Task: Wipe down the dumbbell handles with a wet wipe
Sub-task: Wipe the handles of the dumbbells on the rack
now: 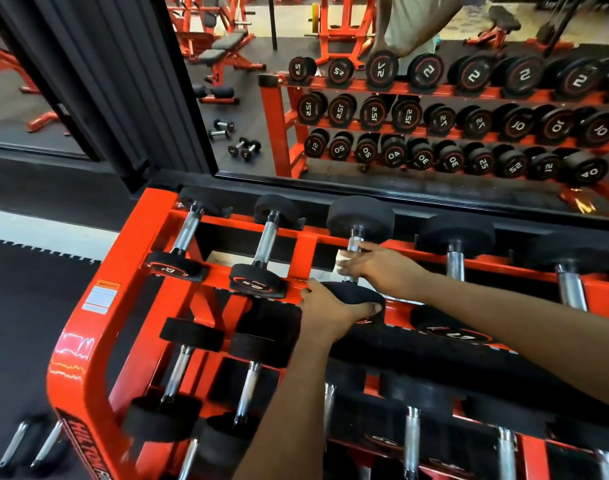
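A black dumbbell [360, 216] with a chrome handle lies third from the left on the top tier of the orange rack [136, 244]. My right hand [379, 268] wraps a white wet wipe [341, 263] round the middle of that handle. My left hand [327, 310] grips the near head of the same dumbbell, thumb on its right side. Two smaller dumbbells [261, 258] lie to the left on the same tier, and larger ones [455, 244] to the right.
Lower tiers of the rack hold several more dumbbells [178, 393]. A wall mirror [400, 98] behind the rack reflects the rack, benches and a person's torso. Black rubber floor lies to the left, with two chrome handles [29, 445] at the bottom left.
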Demonstrator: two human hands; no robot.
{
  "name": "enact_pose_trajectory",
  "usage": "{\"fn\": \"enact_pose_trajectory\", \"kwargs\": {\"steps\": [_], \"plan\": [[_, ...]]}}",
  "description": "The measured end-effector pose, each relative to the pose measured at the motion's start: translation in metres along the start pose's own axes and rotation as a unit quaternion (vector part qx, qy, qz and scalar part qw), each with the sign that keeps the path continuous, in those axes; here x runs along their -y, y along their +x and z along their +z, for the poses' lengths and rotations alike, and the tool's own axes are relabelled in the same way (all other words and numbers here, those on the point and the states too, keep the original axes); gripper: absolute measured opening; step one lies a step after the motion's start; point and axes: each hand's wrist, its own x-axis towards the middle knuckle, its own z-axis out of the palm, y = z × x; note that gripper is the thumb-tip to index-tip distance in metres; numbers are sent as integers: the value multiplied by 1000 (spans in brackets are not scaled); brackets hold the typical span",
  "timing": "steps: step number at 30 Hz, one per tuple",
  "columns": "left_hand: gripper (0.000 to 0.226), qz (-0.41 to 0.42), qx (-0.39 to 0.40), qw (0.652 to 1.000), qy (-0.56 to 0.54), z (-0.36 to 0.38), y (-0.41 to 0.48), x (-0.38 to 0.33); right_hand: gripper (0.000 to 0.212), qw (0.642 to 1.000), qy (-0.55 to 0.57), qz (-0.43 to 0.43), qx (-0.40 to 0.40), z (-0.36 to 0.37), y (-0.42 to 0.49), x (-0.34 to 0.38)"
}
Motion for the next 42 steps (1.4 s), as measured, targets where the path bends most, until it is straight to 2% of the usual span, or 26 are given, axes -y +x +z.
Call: {"fn": "enact_pose_trajectory", "kwargs": {"steps": [3, 4, 7, 8, 12, 15, 17, 21, 25, 27, 30, 32, 36, 40, 42], "plan": [[135, -2, 2, 1000, 8, -1, 0, -1, 53, 991, 30, 107, -70, -6, -4, -11], [137, -3, 3, 1000, 9, -2, 0, -1, 53, 991, 35, 114, -66, -7, -5, -8], [137, -7, 5, 1000, 7, -2, -2, -2, 50, 999, 48, 26, -2, -1, -14, 5], [138, -7, 5, 1000, 7, -2, -2, -2, 51, 998, 50, 26, 1, 1, -16, 5], [141, -5, 10, 1000, 4, -4, -1, -2, 55, 981, 78, 166, -70, 8, -5, -8], [141, -6, 10, 1000, 4, -4, -3, -3, 54, 982, 81, 167, -39, 25, -6, -1], [141, -4, 5, 1000, 3, -4, -3, -3, 57, 976, 92, 186, -62, 26, -10, -2], [139, 2, 3, 1000, 0, -3, -3, -2, 45, 928, 134, 313, -153, 13, -3, 1], [136, 2, -3, 1000, -6, -3, -3, -2, 32, 876, 231, 401, -133, 22, -6, 30], [139, 2, -2, 1000, -8, -3, -4, -3, 24, 822, 296, 461, -155, 22, -1, 36], [138, 1, -2, 1000, -7, -4, -4, -3, 26, 717, 381, 541, -218, 16, 21, 37], [140, -1, 1, 1000, -3, -4, -4, -4, 21, 675, 413, 562, -239, 14, 28, 37], [150, -7, 1, 1000, -12, -5, -5, -5, 19, 696, 413, 555, -191, 20, 19, 43], [144, -3, 0, 1000, -6, -4, -4, -4, 21, 641, 450, 576, -235, 17, 27, 36], [140, 0, 0, 1000, -8, -3, -3, -2, 20, 635, 451, 576, -249, 15, 30, 34]]}}
